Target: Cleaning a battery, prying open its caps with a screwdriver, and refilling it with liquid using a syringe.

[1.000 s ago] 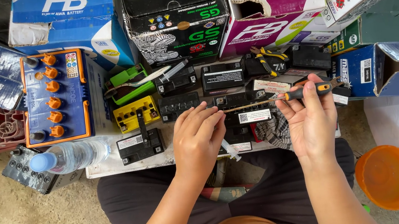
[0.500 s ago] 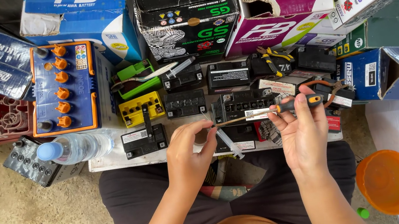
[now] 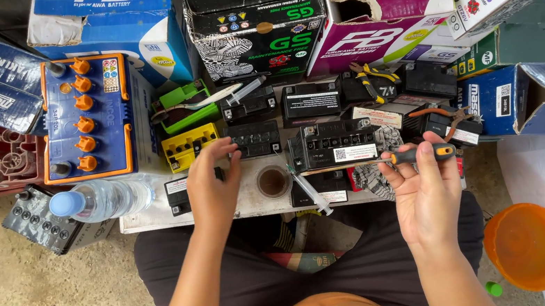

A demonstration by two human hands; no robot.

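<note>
Small cup (image 3: 273, 181) on board (image 3: 251, 205), left of syringe (image 3: 309, 194).

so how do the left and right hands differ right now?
The left hand reaches forward over a small black battery on the board, palm down; whether it grips anything cannot be told. The right hand is drawn back, fingers curled around a screwdriver with an orange-and-black handle, its shaft pointing left. The left hand hides most of that battery; the right hand touches none. Both are bare and work over the same cluttered board.
</note>
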